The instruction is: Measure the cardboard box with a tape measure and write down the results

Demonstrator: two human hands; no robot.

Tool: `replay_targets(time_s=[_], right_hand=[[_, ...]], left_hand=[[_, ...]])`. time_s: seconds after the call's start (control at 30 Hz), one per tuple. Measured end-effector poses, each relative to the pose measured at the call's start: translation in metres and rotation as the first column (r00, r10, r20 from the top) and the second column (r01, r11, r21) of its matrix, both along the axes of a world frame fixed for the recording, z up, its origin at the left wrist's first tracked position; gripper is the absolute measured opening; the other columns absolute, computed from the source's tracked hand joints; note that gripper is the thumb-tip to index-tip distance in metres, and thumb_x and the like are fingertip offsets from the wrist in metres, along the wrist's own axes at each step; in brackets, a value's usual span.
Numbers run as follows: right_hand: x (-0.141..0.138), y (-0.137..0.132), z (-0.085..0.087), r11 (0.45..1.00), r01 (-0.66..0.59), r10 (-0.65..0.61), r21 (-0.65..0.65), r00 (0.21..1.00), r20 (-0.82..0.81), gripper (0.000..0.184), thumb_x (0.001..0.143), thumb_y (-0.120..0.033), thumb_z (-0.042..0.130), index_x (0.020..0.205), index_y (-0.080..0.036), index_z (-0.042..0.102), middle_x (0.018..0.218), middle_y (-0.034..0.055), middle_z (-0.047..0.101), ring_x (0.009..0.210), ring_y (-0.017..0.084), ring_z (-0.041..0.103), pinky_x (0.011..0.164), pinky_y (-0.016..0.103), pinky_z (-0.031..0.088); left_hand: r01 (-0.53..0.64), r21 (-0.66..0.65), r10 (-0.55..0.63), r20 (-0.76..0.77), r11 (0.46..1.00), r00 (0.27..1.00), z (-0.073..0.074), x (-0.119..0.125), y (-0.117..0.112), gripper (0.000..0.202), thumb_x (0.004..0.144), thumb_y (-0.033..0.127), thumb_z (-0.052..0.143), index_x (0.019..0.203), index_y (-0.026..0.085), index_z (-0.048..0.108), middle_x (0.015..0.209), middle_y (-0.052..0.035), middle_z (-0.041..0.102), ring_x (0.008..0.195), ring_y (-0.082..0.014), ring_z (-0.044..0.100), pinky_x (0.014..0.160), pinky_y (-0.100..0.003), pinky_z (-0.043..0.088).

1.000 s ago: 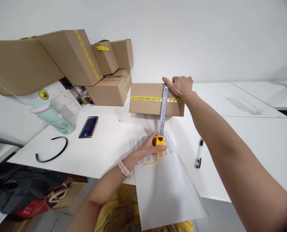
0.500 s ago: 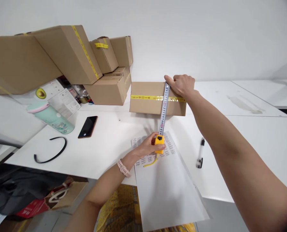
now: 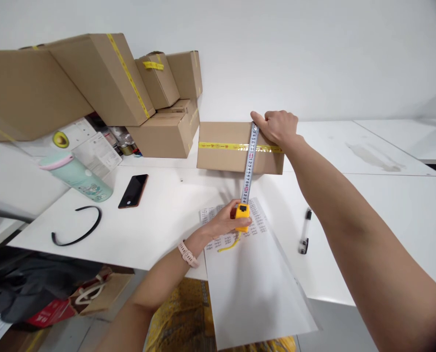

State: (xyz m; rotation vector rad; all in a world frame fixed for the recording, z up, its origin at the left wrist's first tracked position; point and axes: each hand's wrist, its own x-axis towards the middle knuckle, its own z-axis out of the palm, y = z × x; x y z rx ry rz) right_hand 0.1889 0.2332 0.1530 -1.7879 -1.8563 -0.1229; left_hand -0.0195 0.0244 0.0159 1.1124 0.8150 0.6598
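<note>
A brown cardboard box (image 3: 221,154) with a yellow tape strip lies on the white table (image 3: 159,220). A tape measure blade (image 3: 249,161) runs across the box's top from its far edge toward me. My right hand (image 3: 276,128) is closed over the blade's end, pressing it on the box's far edge. My left hand (image 3: 226,221) grips the yellow tape measure case (image 3: 243,215) over a printed sheet of paper (image 3: 247,274) that overhangs the table's near edge.
Several taped cardboard boxes (image 3: 104,83) are piled at the back left. A mint bottle (image 3: 76,177), a black phone (image 3: 133,190) and a black headband (image 3: 76,231) lie on the left. A pen (image 3: 305,237) rests right of the paper. Bags sit on the floor below.
Both hands and the tape measure hold the same places on the box; only the camera view has shifted slightly.
</note>
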Motion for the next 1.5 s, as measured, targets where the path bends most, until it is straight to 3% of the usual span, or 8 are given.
replay_targets(time_s=[0.2,0.67,0.77,0.9,1.1,1.2,1.33,1.5], right_hand=[[0.001,0.002,-0.001,1.000,0.011,-0.011,0.019,1.000,0.006,0.073,0.096,-0.078,0.027,0.076,-0.017,0.062,0.078,0.0164,0.063,0.092,0.035,0.062,0.084,0.051,0.044],[0.010,0.017,-0.014,0.986,-0.078,0.083,0.146,0.996,-0.029,0.075,0.096,-0.078,0.025,0.082,-0.018,0.066,0.075,0.0134,0.060,0.090,0.033,0.060,0.085,0.053,0.043],[0.011,0.017,-0.014,0.981,-0.094,0.101,0.170,0.994,-0.032,0.075,0.098,-0.076,0.021,0.086,-0.018,0.067,0.078,0.0129,0.060,0.093,0.032,0.060,0.086,0.051,0.043],[0.010,0.012,-0.012,0.988,-0.081,0.083,0.130,0.996,-0.011,0.074,0.103,-0.066,0.013,0.093,-0.017,0.067,0.080,0.0122,0.059,0.098,0.033,0.060,0.087,0.049,0.042],[0.003,-0.024,-0.022,0.991,-0.028,0.017,0.132,0.997,0.080,0.069,0.106,-0.058,0.010,0.091,-0.018,0.064,0.084,0.0148,0.062,0.097,0.032,0.061,0.084,0.045,0.041],[0.003,-0.055,-0.046,0.968,-0.023,-0.001,0.248,0.995,0.099,0.064,0.106,-0.056,0.013,0.090,-0.019,0.063,0.089,0.0150,0.064,0.095,0.031,0.061,0.083,0.044,0.042],[0.005,-0.091,-0.084,0.954,-0.032,0.001,0.298,0.995,0.104,0.051,0.104,-0.053,0.026,0.090,-0.021,0.064,0.091,0.0136,0.065,0.097,0.031,0.061,0.085,0.045,0.043],[0.007,-0.118,-0.098,0.969,-0.050,0.041,0.243,0.998,0.044,0.043,0.102,-0.052,0.033,0.100,-0.024,0.065,0.107,0.0141,0.067,0.106,0.033,0.061,0.089,0.047,0.045]], left_hand=[[-0.004,-0.002,0.004,-0.007,1.000,1.000,0.002,0.001,-0.001,0.066,0.072,0.040,0.088,0.124,0.021,0.052,0.107,-0.0061,0.065,0.079,-0.0123,0.063,0.067,-0.028,0.055],[-0.008,0.024,0.007,0.042,1.000,0.999,-0.011,0.001,0.002,0.063,0.073,0.040,0.090,0.122,0.023,0.054,0.103,-0.0036,0.064,0.081,-0.0128,0.064,0.070,-0.029,0.057],[0.003,0.030,-0.004,0.043,1.000,0.999,-0.006,0.001,0.001,0.064,0.072,0.040,0.090,0.122,0.022,0.055,0.102,-0.0039,0.065,0.080,-0.0131,0.064,0.070,-0.029,0.057],[-0.022,0.156,-0.002,0.146,0.987,0.989,0.012,-0.013,0.000,0.061,0.071,0.041,0.089,0.118,0.021,0.058,0.107,-0.0071,0.067,0.084,-0.0165,0.066,0.070,-0.029,0.056],[-0.229,0.326,0.146,0.259,0.917,0.955,0.034,-0.065,-0.034,0.072,0.071,0.043,0.088,0.133,0.027,0.055,0.114,-0.0085,0.071,0.097,-0.0236,0.070,0.079,-0.033,0.058],[-0.290,0.280,0.235,0.214,0.915,0.948,0.022,-0.085,-0.072,0.074,0.070,0.043,0.089,0.133,0.028,0.055,0.115,-0.0079,0.071,0.096,-0.0241,0.071,0.081,-0.035,0.058],[-0.308,0.170,0.297,0.087,0.936,0.951,-0.005,-0.086,-0.114,0.073,0.071,0.042,0.087,0.133,0.027,0.052,0.117,-0.0086,0.068,0.097,-0.0243,0.068,0.078,-0.033,0.056],[-0.183,0.202,0.204,-0.089,0.962,0.975,-0.015,-0.070,-0.115,0.072,0.072,0.037,0.086,0.133,0.025,0.050,0.122,-0.0085,0.064,0.100,-0.0218,0.062,0.083,-0.033,0.053]])
